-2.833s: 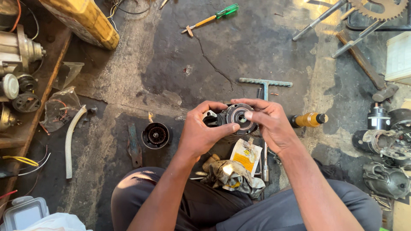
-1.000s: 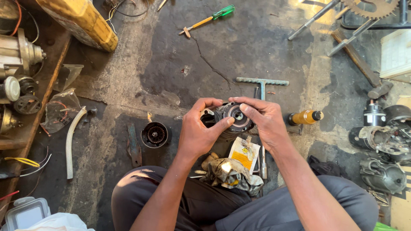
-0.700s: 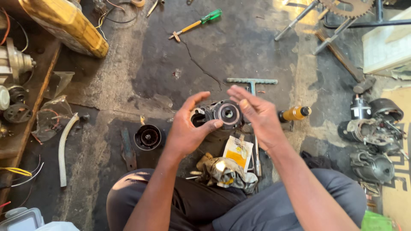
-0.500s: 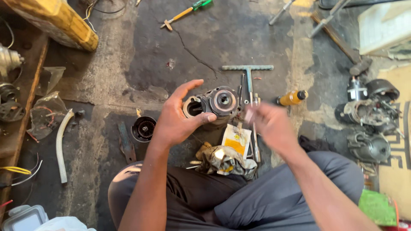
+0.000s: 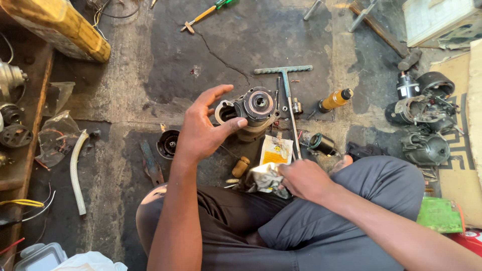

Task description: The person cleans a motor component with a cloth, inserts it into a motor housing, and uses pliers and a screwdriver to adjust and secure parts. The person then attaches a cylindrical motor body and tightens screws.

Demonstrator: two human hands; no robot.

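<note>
Oil-stained concrete floor [image 5: 261, 35] lay strewn with tools and motor parts as the seated person's left hand [image 5: 201, 133] alone held a round metal motor housing [image 5: 253, 108] above the ground, thumb pressed to its side, the other fingers spread loosely. The right hand [image 5: 304, 178], which had gripped the housing moments earlier, had dropped to a crumpled foil wrapper [image 5: 266, 178] by the lap, fingers curled onto it. A T-handle wrench [image 5: 286, 83] lay just beyond the housing.
</note>
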